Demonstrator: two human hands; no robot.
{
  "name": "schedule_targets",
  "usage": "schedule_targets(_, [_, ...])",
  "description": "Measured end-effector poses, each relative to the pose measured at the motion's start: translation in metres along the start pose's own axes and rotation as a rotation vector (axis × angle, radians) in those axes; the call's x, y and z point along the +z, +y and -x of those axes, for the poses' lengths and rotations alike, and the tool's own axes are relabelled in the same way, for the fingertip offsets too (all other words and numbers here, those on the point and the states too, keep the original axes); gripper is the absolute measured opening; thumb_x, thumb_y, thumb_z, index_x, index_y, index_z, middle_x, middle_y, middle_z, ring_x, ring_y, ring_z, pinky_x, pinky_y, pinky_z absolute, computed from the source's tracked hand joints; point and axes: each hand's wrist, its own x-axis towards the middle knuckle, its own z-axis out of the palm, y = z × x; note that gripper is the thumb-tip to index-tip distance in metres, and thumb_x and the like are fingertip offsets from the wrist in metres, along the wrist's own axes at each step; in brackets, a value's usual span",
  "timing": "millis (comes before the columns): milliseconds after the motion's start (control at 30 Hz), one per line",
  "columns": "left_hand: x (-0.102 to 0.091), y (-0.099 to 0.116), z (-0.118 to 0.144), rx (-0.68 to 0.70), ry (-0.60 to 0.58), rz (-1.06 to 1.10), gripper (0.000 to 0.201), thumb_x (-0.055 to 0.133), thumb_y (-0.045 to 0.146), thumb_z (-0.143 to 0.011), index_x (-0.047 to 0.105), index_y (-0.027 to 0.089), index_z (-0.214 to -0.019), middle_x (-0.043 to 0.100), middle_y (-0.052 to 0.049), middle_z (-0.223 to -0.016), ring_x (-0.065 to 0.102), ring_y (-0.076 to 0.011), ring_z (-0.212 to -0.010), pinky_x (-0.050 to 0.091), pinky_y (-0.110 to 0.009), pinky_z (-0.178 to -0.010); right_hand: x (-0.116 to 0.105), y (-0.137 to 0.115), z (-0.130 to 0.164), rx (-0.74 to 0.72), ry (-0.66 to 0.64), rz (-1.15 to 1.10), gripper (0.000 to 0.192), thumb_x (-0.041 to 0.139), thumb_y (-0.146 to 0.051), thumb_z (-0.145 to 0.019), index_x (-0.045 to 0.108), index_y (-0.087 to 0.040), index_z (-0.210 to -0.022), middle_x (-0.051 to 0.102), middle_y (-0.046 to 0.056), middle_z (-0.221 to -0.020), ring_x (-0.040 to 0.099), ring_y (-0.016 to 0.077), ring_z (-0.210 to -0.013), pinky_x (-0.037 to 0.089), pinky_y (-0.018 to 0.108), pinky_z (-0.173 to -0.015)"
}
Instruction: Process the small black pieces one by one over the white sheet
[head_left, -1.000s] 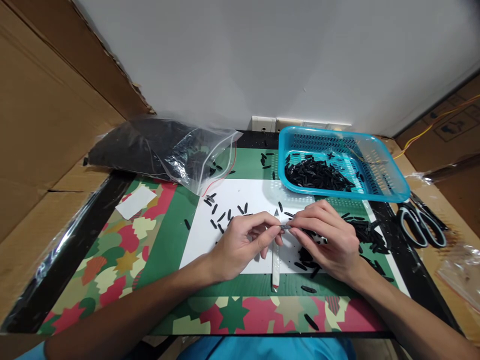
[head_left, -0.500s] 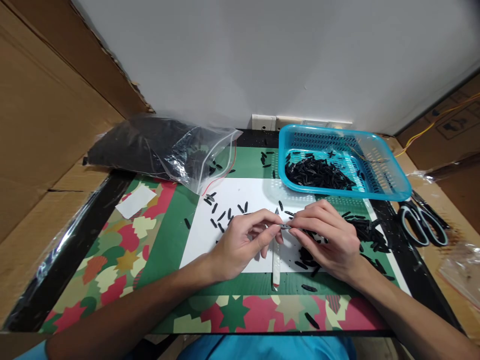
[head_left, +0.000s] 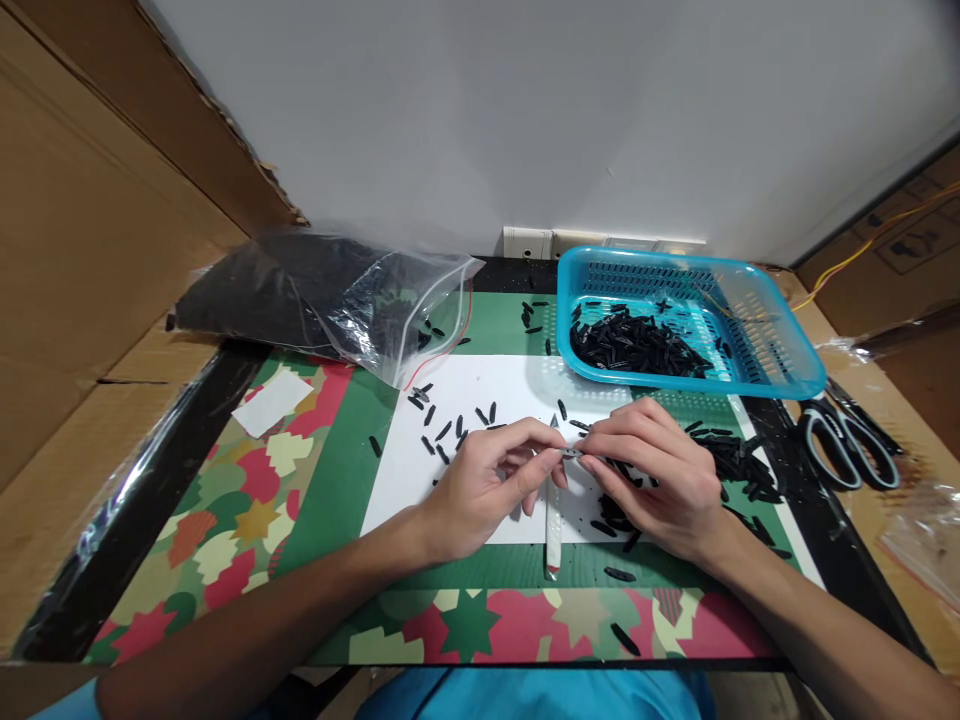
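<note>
Between the fingertips of my left hand (head_left: 491,483) and my right hand (head_left: 660,478) is a small dark elongated piece (head_left: 571,453), pinched from both ends; its kind is too small to make out. Under my hands lies a slim white-handled craft knife (head_left: 553,535), partly covered by my left fingers. White paper (head_left: 420,500) spreads beneath, with several loose black slender pieces (head_left: 444,430) scattered to the left. More black pieces (head_left: 615,512) lie beside and below my right hand, which hides part of them.
A blue plastic basket (head_left: 690,385) holding a heap of black pieces stands at the back right. A clear zip bag (head_left: 300,295) full of dark material lies back left. Scissors (head_left: 844,450) rest at the right, a white paper scrap (head_left: 273,403) at the left. Cardboard walls (head_left: 97,200) flank the table.
Both hands keep the same pinch on the small dark piece, with hardly any movement. The view has shifted very slightly.
</note>
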Motion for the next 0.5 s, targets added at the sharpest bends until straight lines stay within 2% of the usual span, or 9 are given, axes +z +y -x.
schedule_targets(333, [-0.0001, -0.0026, 0.0006, 0.002, -0.024, -0.038, 0.030, 0.060, 0.043, -0.108, 0.069, 0.015, -0.111, 0.074, -0.004, -0.085, 0.060, -0.0074, -0.057, 0.052, -0.020, -0.055, 0.0007, 0.0021, -0.0001, -0.033, -0.001, 0.045, 0.014, 0.072, -0.006, -0.097, 0.071, -0.015, -0.108, 0.077, 0.011, -0.092, 0.065, 0.0214, -0.082, 0.056, 0.038, -0.073])
schedule_targets(433, [-0.0018, -0.0044, 0.0022, 0.053, -0.036, -0.143, 0.028, 0.056, 0.041, -0.110, 0.068, 0.016, -0.115, 0.075, -0.003, -0.087, 0.061, -0.0079, -0.058, 0.053, -0.020, -0.057, 0.0009, 0.0025, -0.0001, -0.054, 0.008, 0.049, 0.015, 0.071, -0.007, -0.098, 0.071, -0.016, -0.109, 0.077, 0.010, -0.091, 0.066, 0.0212, -0.081, 0.057, 0.038, -0.072])
schedule_targets(500, [-0.0031, -0.0054, 0.0031, 0.147, -0.039, -0.293, 0.025, 0.052, 0.036, -0.112, 0.068, 0.017, -0.118, 0.075, -0.002, -0.086, 0.062, -0.0076, -0.059, 0.053, -0.020, -0.060, 0.0008, 0.0022, -0.0003, -0.066, 0.011, 0.051, 0.016, 0.069, -0.007, -0.098, 0.070, -0.017, -0.111, 0.077, 0.010, -0.091, 0.066, 0.0213, -0.080, 0.057, 0.038, -0.071])
